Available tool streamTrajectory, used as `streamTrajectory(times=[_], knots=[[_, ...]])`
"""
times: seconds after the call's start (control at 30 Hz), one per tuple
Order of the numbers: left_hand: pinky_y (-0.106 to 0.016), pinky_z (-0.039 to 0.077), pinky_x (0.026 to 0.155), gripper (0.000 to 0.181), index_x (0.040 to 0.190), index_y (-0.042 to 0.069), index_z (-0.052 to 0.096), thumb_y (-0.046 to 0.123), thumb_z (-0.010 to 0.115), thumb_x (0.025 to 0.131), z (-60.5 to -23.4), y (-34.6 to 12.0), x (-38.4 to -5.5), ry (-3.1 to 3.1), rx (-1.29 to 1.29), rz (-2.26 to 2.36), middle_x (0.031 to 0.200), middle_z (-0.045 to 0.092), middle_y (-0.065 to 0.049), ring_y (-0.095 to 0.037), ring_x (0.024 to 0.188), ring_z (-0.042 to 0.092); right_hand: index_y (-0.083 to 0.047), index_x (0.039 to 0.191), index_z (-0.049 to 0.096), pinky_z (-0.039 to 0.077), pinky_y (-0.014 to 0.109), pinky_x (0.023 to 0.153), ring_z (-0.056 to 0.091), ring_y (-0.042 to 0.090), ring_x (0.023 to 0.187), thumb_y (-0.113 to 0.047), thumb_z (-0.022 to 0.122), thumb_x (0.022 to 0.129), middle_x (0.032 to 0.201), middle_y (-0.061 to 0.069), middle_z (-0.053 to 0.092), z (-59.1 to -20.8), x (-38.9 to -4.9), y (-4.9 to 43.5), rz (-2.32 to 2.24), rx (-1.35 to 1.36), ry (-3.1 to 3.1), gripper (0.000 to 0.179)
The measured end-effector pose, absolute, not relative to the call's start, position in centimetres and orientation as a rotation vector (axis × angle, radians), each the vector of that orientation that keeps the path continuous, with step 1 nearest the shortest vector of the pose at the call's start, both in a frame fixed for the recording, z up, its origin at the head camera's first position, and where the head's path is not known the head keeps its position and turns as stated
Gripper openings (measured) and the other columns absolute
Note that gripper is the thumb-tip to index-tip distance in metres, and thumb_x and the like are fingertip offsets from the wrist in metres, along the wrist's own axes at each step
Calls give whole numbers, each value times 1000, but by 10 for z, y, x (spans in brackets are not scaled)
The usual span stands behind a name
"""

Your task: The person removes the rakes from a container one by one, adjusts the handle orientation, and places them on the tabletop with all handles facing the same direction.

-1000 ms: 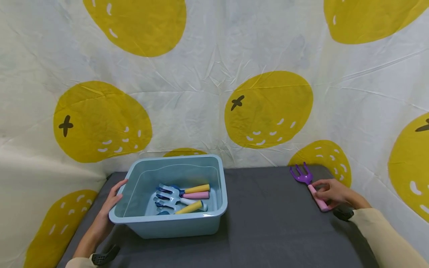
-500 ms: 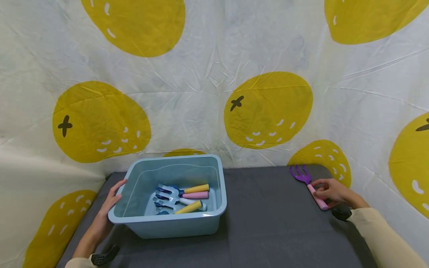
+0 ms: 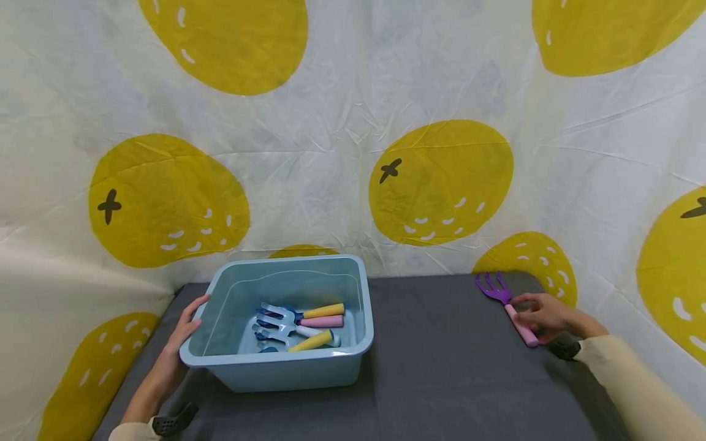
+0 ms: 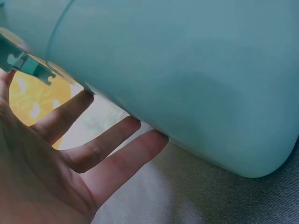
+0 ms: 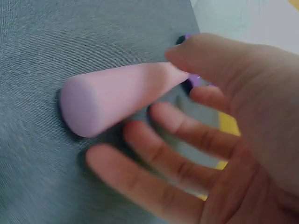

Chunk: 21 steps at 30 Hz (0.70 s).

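Note:
In the head view, my left hand (image 3: pixel 176 343) rests on the left rim of a light blue plastic basin (image 3: pixel 287 370). Three nearly straight fingers touch the basin's outer wall (image 4: pixel 187 70) in the left wrist view. Far to the right, my right hand (image 3: pixel 546 315) pinches a small hand fork (image 3: pixel 518 324) with purple prongs and a pink handle (image 5: pixel 121 93). It lies on the dark cloth, prongs pointing away. The thumb is on one side of the handle near the neck, the index finger on the other. The remaining fingers hang loosely beside it.
Inside the basin lie several small tools: a light blue fork (image 3: pixel 278 321), a yellow handle (image 3: pixel 311 340) and a pink handle (image 3: pixel 322 321) among them. A dark grey cloth (image 3: pixel 441 367) covers the table. A white curtain (image 3: pixel 309 196) with yellow fruit prints hangs close behind.

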State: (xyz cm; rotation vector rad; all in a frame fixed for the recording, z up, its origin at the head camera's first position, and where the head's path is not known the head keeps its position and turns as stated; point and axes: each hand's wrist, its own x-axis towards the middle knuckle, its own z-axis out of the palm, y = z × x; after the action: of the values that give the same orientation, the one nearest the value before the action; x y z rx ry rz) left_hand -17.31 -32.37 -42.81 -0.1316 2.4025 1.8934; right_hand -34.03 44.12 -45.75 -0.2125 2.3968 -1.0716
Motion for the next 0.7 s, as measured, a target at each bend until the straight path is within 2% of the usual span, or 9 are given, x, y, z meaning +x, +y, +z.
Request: streamTrajectory(times=[0.1, 0.2, 0.57, 0.7], knots=[[-71, 24, 109, 62, 163, 33, 9, 51, 29, 107, -429, -322, -173, 2408, -122, 1906, 167, -7, -14, -48, 141, 16, 13, 147, 31, 60, 53, 65, 66, 34, 92, -18, 65, 102, 116, 29, 63, -442, -341, 437, -997, -232, 2385, 65], [-72, 22, 109, 62, 163, 34, 10, 50, 29, 107, -429, -321, -173, 2411, -117, 1919, 167, -7, -13, -48, 142, 14, 12, 148, 29, 59, 53, 64, 65, 35, 89, -19, 67, 101, 122, 34, 59, -421, -342, 429, -916, -273, 2400, 68], [-76, 20, 109, 62, 164, 32, 9, 49, 28, 107, -430, -320, -171, 2413, -87, 1938, 167, -7, -14, -49, 141, 15, 4, 151, 33, 58, 42, 62, 68, 26, 88, -21, 70, 99, 123, 30, 61, -340, -359, 373, -751, -621, 2471, 69], [-76, 20, 109, 62, 164, 33, 10, 49, 28, 107, -430, -320, -171, 2417, -83, 1938, 167, -7, -14, -49, 141, 14, -1, 152, 33, 57, 39, 67, 69, 32, 96, -23, 71, 98, 132, 33, 55, -315, -364, 349, -706, -697, 2482, 69]])
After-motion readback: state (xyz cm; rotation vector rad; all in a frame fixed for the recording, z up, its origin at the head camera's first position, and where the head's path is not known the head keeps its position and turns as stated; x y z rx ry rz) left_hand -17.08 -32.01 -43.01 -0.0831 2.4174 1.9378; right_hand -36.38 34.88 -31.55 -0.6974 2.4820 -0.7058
